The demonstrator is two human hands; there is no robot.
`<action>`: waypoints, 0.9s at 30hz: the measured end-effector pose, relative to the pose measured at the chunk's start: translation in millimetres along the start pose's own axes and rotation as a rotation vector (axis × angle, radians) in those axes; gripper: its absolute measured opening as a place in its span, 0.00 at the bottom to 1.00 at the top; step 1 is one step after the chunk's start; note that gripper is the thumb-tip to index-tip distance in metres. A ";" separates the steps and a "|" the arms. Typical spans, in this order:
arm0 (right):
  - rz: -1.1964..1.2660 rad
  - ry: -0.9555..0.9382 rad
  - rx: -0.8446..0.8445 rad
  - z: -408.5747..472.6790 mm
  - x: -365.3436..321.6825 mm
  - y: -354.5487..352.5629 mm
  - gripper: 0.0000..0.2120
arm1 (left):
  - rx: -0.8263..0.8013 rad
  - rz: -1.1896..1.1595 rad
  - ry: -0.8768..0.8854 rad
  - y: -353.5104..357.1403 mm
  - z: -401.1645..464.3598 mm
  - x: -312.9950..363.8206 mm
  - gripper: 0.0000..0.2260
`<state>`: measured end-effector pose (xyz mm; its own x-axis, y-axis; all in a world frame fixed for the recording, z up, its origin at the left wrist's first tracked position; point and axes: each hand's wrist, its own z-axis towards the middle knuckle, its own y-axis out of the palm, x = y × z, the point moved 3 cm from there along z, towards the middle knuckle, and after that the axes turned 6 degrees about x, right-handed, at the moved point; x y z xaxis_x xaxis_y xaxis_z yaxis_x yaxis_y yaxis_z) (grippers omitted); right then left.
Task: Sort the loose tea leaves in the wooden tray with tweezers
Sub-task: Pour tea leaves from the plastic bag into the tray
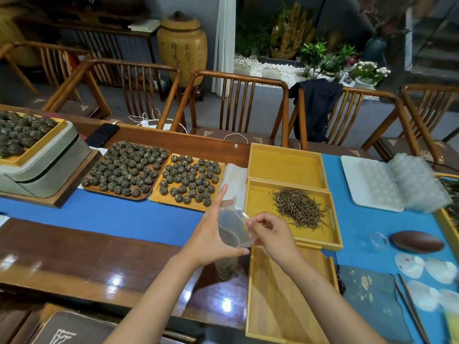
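I have my left hand (211, 240) wrapped around a clear bag (232, 234) of tea, thumb under its lower edge and fingers up along its far side. My right hand (270, 234) pinches the bag's open top edge with curled fingers. The bag hangs over the counter (74, 256), its bottom end showing dark leaves below my left palm.

The loose leaves (298, 208) lie in a heap in the middle tray (255, 194), just beyond my right hand. A bare tray (285, 306) sits under my right wrist, and another bare tray (285, 165) sits behind the heap. To the left, two trays hold tea balls (191, 178). I cannot make out any tweezers for certain; thin dark sticks (409, 304) lie at the right edge on the blue cloth (360, 194).
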<state>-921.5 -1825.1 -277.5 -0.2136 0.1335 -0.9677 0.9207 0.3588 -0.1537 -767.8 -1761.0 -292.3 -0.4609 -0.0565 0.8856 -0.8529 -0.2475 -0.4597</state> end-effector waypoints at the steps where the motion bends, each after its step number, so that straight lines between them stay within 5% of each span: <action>1: 0.001 -0.002 0.007 -0.3 0.7 -2.4 0.06 | 0.013 -0.005 -0.018 -0.8 -0.5 -1.5 0.60; 7: 0.041 0.039 -0.078 -5.4 10.8 -15.4 0.12 | 0.079 -0.050 -0.053 -5.5 -4.2 -4.7 0.55; 12: -0.342 -0.092 -0.348 -24.7 60.0 -15.5 0.48 | 0.089 -0.091 -0.054 -7.1 -6.7 -6.5 0.55; 14: -0.482 -0.239 -0.327 -23.2 79.6 0.5 0.54 | 0.093 -0.106 -0.051 -5.9 -6.3 -7.3 0.55; 19: -0.270 -0.163 -0.156 -9.6 112.0 41.5 0.40 | 0.111 -0.122 -0.045 6.9 -2.9 -9.0 0.57; 22: -0.090 -0.041 -0.082 4.1 121.8 59.3 0.16 | 0.107 -0.107 -0.038 7.9 2.2 -8.6 0.61; 25: 0.076 0.076 -0.036 7.3 130.2 67.2 0.03 | 0.140 -0.161 -0.046 1.2 5.4 -12.0 0.59; 27: 0.155 0.141 0.031 2.2 134.1 67.1 0.08 | 0.229 -0.267 -0.114 -7.4 1.8 -22.6 0.54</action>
<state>-887.6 -1785.1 -417.9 -0.1101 0.3135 -0.9432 0.9553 0.2952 -0.0134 -750.6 -1759.6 -308.8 -0.1877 -0.0651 0.9801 -0.8568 -0.4770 -0.1958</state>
